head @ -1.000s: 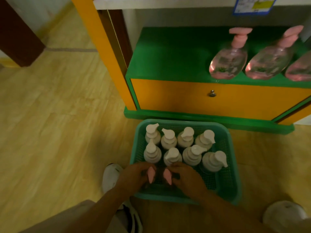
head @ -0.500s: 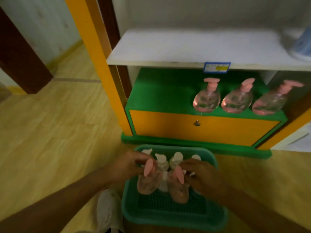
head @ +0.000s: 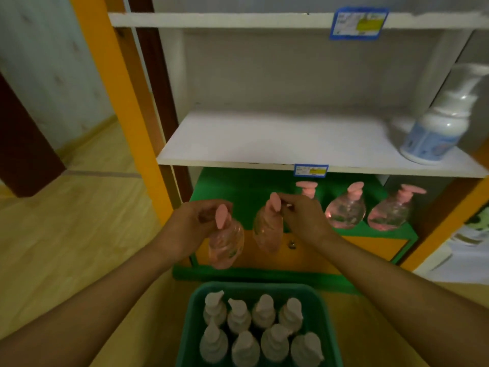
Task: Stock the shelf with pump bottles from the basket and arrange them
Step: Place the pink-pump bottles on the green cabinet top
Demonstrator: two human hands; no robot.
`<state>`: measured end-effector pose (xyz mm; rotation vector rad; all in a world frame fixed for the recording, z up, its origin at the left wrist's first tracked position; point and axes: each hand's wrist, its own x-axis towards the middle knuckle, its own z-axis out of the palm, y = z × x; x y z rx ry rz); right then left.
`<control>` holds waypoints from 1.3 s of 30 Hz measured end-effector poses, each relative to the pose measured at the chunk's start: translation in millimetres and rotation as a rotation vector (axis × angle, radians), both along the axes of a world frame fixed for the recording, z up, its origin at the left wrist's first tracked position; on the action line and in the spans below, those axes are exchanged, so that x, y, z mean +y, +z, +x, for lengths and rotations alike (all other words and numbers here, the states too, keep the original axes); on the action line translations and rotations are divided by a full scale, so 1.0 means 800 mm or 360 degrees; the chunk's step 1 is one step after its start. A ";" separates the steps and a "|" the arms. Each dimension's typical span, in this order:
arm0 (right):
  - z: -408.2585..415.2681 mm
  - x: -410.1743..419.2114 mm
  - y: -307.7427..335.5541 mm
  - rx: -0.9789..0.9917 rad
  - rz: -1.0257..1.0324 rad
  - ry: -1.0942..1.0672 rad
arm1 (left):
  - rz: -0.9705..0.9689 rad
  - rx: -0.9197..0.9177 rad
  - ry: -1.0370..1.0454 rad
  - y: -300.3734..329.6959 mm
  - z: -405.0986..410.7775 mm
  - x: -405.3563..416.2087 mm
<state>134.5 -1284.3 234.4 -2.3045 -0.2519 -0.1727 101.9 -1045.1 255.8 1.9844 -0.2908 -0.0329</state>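
Fingers [head: 201, 221] of each hand pinch 1 pink bottle's pump neck; the 2 dangling bottles, nearly touching, could knock and slip loose.

Both hands are up out of the green basket [head: 321, 308] now; the left hand [head: 189, 226] and right hand [head: 304, 218] each carry a pink pump bottle [head: 225, 242] before the green shelf [head: 238, 186].

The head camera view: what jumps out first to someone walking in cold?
Two hands, left hand and right hand, each hold a pink pump bottle by its neck before the green shelf. Below, a green basket holds eight white pump bottles.
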 end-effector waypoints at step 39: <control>0.118 0.022 -0.029 0.0280 -0.0301 0.0070 | 0.0221 0.0157 0.0106 -0.026 0.026 0.015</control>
